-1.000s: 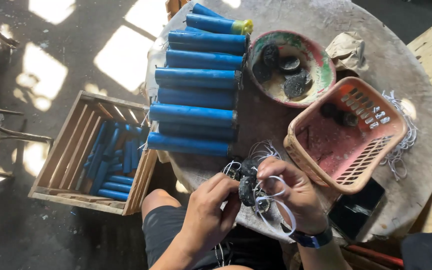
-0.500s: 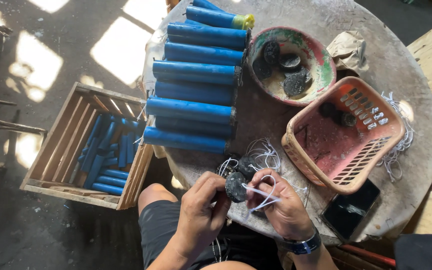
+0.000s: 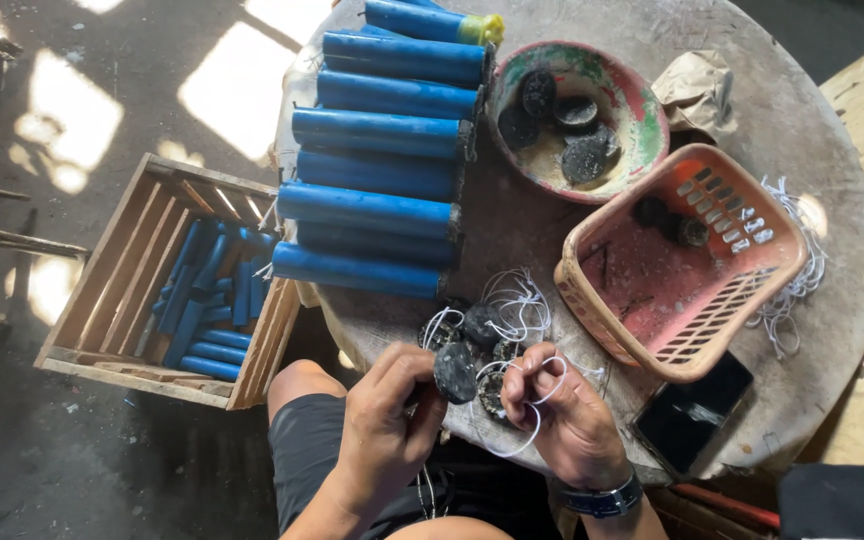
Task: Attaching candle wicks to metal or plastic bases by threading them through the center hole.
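Round, dusty grey surface (image 3: 812,130) in patchy sunlight, a wooden crate (image 3: 112,270) of blue tubes down on the floor beside it. Near the front edge, the left hand (image 3: 387,415) pinches a dark round disc (image 3: 454,372) between thumb and fingers, holding it just above a small heap of similar discs. The right hand (image 3: 562,410) is closed on a loop of white string (image 3: 532,425) that runs to the disc. To do this well, I'd judge: keep the disc steady, the string taut, and clear of the loose strands lying just beyond. Blue tubes (image 3: 372,170) lie stacked behind; a pink basket (image 3: 652,340) sits to the right.
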